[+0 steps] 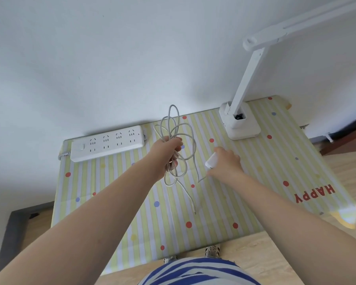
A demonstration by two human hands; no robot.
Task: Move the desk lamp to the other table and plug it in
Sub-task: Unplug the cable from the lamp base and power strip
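Note:
The white desk lamp [242,124] stands on its square base at the table's far right corner, its arm rising up and to the right. My left hand [169,150] grips a loose bundle of the grey cable [188,140] above the table's middle; loops hang below the fist and one free end trails down to a small plug tip. My right hand [226,162] holds the white power adapter [211,160], just right of the bundle. A white power strip [107,144] with several sockets lies along the wall at the far left.
The table [275,171] wears a yellow-striped cloth with coloured dots and the word HAPPY near its right edge. A white wall runs behind it. Wooden floor shows to the right and below; my shoes stand at the table's near edge.

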